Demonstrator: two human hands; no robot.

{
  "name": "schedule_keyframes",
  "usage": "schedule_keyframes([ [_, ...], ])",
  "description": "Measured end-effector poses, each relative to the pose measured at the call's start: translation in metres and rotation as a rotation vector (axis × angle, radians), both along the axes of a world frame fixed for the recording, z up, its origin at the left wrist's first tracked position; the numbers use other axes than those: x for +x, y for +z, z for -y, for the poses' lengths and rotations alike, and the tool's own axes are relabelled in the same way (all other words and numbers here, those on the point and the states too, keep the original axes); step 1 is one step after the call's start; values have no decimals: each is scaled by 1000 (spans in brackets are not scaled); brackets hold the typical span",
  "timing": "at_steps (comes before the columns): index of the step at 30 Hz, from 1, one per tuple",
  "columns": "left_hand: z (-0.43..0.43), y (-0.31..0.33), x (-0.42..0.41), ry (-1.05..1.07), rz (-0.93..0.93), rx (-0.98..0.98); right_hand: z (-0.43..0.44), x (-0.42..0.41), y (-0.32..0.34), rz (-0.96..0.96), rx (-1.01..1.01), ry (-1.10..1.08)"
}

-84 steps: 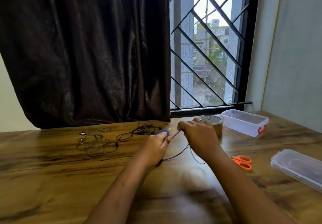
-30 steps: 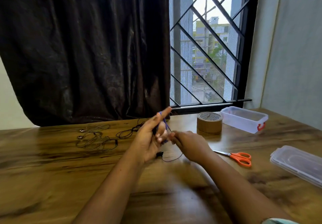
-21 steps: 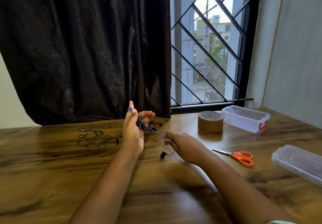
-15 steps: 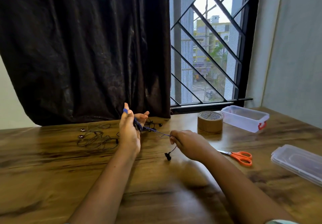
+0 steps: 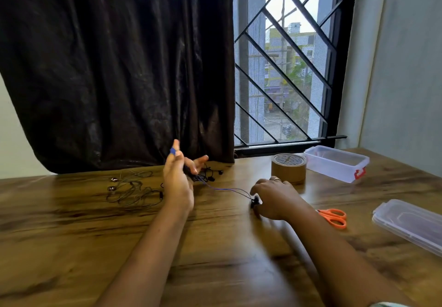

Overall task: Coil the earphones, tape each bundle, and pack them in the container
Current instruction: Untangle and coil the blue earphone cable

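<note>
A blue-corded earphone [image 5: 221, 188] is wound round the fingers of my raised left hand [image 5: 179, 177], its blue plug end pinched at the fingertips. The free cord runs right to my right hand [image 5: 275, 198], which pinches the black earbud end just above the table. A grey earphone tangle [image 5: 131, 190] lies on the table left of my left hand. Another black earphone [image 5: 210, 175] lies behind that hand. The clear container [image 5: 336, 163] with a red clip stands open at the back right, next to a brown tape roll [image 5: 288, 167].
Orange-handled scissors [image 5: 333, 217] lie right of my right forearm. The clear lid [image 5: 411, 224] rests at the table's right edge. A dark curtain and a barred window stand behind the wooden table [image 5: 71, 247].
My left hand has kept the cord wound on its fingers while my right hand moved right and down toward the table, drawing the remaining cord out with the earbud end.
</note>
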State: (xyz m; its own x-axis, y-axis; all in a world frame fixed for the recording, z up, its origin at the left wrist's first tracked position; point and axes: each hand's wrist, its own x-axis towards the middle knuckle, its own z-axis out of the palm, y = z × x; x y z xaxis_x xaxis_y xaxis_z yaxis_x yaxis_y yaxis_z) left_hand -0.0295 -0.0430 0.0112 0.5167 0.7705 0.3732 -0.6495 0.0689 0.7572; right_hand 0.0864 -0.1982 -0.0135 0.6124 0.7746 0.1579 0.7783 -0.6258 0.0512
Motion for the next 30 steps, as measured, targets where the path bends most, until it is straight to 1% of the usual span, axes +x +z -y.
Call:
schedule_keyframes([
  [1,3,-1,1,-39,-25,18,0,0,0,-13,31,20],
  [3,14,-3,3,-145,-116,64,-4,-1,1,-71,191,106],
  [6,37,-4,3,-359,-211,127,-16,-5,-4,-277,500,267],
  [9,51,-4,2,-521,-237,191,-23,-14,-9,-438,656,382],
  [11,53,-3,1,-599,-221,172,-22,-21,-8,-511,729,414],
  [13,51,-2,-1,-607,-193,113,-21,-24,-7,-594,770,400],
  [14,50,-1,0,-581,-178,77,-22,-24,-6,-601,765,384],
  [16,45,0,1,-504,-137,9,-22,-24,-8,-487,693,381],
  [19,37,0,2,-419,-63,-83,-25,-22,-13,-291,491,424],
  [23,27,0,2,-290,28,-77,-29,-30,-12,-272,339,421],
  [24,22,0,3,-253,21,-50,-30,-32,-12,-258,300,422],
  [26,14,-1,5,-172,-57,77,-29,-36,-9,-230,261,436],
  [28,7,-5,8,-85,-190,247,-28,-39,-5,-169,260,447],
  [30,3,-10,9,-34,-365,418,-25,-41,0,-76,283,462],
])
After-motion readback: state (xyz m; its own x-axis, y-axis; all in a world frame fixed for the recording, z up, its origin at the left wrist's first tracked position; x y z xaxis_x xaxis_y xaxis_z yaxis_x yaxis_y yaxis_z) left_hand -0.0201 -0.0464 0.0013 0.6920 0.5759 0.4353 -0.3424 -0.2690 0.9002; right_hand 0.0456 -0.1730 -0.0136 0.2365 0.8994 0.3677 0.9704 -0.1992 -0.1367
